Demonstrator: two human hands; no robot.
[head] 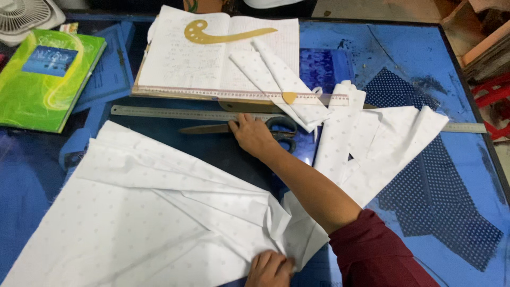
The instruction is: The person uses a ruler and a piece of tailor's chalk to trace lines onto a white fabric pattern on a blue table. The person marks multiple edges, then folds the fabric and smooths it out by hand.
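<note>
A person's right hand (pixel 254 135) reaches across a blue worktable (pixel 473 159), fingers curled loosely over large tailor's scissors (pixel 241 128), touching them near the black handles. The left hand (pixel 270 268) presses flat on folded white dotted fabric (pixel 154 212) at the near edge. The scissors look heavy and rigid, best gripped through the handles; the cloth looks light and limp.

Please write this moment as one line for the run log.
right hand: resting on scissors | left hand: pressing white fabric at near edge | steel ruler beyond scissors | surface: blue table
</note>
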